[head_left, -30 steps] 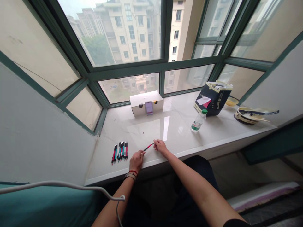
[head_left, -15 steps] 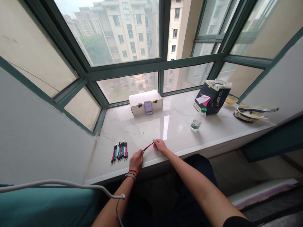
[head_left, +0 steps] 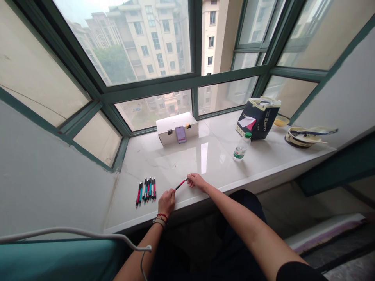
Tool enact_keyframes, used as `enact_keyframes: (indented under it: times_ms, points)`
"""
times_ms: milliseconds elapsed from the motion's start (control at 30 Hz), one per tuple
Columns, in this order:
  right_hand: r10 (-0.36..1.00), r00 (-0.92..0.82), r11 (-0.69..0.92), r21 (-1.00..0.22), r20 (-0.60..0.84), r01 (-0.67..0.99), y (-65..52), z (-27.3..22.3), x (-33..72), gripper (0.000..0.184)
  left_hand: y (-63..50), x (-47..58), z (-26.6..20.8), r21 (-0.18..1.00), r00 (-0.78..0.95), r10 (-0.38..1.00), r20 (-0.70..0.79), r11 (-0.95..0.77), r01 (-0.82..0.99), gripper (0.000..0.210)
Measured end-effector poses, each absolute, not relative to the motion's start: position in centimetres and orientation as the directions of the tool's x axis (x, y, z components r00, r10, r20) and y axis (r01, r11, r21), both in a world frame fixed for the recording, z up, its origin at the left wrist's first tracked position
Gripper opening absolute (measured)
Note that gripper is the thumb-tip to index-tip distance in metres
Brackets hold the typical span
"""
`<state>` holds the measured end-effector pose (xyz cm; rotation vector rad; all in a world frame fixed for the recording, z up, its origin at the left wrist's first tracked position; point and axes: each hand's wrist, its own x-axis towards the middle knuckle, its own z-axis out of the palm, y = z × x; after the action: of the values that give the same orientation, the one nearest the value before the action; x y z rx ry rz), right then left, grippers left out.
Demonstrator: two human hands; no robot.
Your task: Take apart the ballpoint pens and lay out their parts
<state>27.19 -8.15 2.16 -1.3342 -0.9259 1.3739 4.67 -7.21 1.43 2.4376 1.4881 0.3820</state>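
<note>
Between my two hands is a red and black pen (head_left: 181,184), held at a slant just above the white sill. My left hand (head_left: 166,202) is closed on its black lower end. The fingers of my right hand (head_left: 195,182) pinch the upper end, near the tip. To the left of my left hand, several pens (head_left: 149,189) in red, teal, white and black lie side by side in a row. A tiny dark reddish piece (head_left: 175,166) rests on the sill beyond my hands.
A white box (head_left: 177,130) with a purple card (head_left: 181,134) at its front stands by the window. To the right are a water bottle (head_left: 241,147), a dark paper bag (head_left: 258,119) and a bowl (head_left: 301,137) with utensils. A white cable (head_left: 73,232) crosses the lower left.
The whole view has shifted slightly, moving the scene a little to the left. Both hands keep their hold on the pen, with hardly any other change.
</note>
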Motion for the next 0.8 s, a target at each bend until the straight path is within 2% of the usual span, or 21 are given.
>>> enact_keyframes:
  times_ms: [333,433,633,800]
  points:
    - [0.96,0.122,-0.239,-0.965,-0.251,-0.105,-7.9,1.8,27.1,0.037,-7.4,5.0,1.9,0.465,0.406,0.906,0.118,-0.411,0.784,0.031]
    - [0.961,0.143,-0.226,-0.971,-0.236,-0.083,-7.8,1.4,27.0,0.037,-7.3,5.0,1.5,0.448,0.407,0.905,0.122,-0.417,0.791,0.031]
    - [0.958,0.171,-0.223,-0.973,-0.23,-0.058,-7.5,0.6,26.7,0.035,-7.0,4.7,0.7,0.337,0.427,0.898,0.107,-0.437,0.834,0.038]
    - [0.954,0.191,-0.222,-0.973,-0.23,-0.06,-7.4,0.3,26.8,0.035,-7.2,4.8,0.9,0.418,0.393,0.909,0.139,-0.413,0.809,0.035]
